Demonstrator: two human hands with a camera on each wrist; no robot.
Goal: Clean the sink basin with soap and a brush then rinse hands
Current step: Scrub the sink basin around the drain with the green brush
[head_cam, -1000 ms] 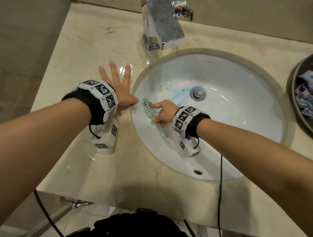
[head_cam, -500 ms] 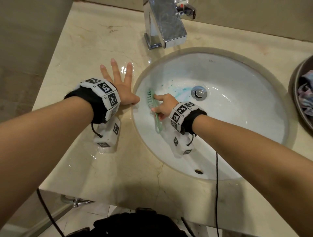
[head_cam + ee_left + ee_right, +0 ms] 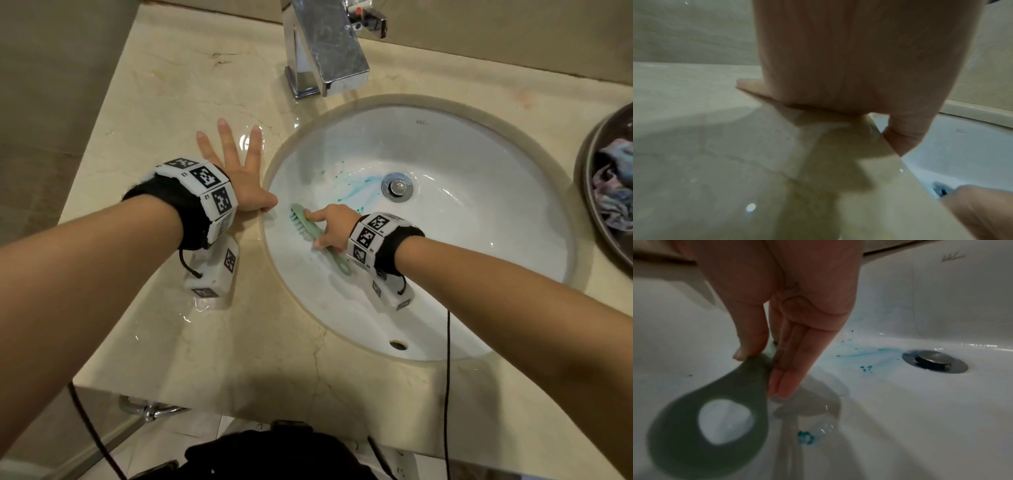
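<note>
Green brush (image 3: pixel 310 229) sits in the right hand's (image 3: pixel 334 228) closed grip at the basin's (image 3: pixel 479 240) nine o'clock wall; left hand (image 3: pixel 241 178) lies flat, fingers spread wide, on the counter (image 3: pixel 154 102).

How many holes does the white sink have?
2: the drain with its metal stopper at the sink's bottom, and a small overflow hole in the near wall.

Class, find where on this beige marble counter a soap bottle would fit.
Free: beige marble counter left of the chrome tap, wet nearer the left hand. Crowded: white basin, where the right hand works the green brush.
</note>
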